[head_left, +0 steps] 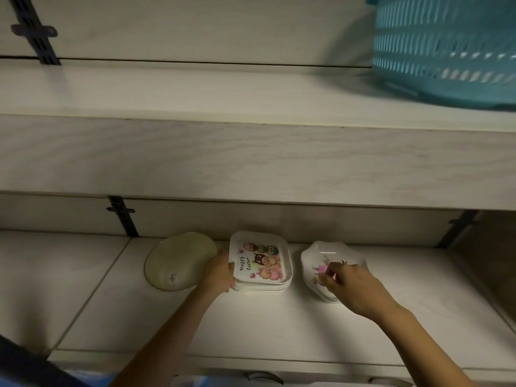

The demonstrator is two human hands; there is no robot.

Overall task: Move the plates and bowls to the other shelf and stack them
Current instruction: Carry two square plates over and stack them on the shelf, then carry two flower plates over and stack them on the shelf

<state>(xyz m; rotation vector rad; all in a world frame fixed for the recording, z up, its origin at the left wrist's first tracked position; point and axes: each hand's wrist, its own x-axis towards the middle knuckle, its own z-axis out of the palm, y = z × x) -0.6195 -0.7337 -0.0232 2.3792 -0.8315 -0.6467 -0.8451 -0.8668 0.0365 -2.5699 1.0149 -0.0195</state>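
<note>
A stack of several square white plates (262,263) with a "Happy Easter" cartoon print stands on the lower shelf (251,325). My left hand (219,275) grips the stack's left edge, thumb on the top rim. To the right is a small stack of white scalloped bowls (321,261) with a pink print. My right hand (351,286) hovers over them, fingers curled at the near rim; whether it holds the top bowl is unclear. A pale green round plate (178,261) lies left of the square stack, partly behind my left hand.
The upper shelf (223,101) runs across the view, with a teal plastic basket (446,48) on its right end. Black wall brackets (122,216) stand at the back left and at the right. A dark object fills the bottom left corner.
</note>
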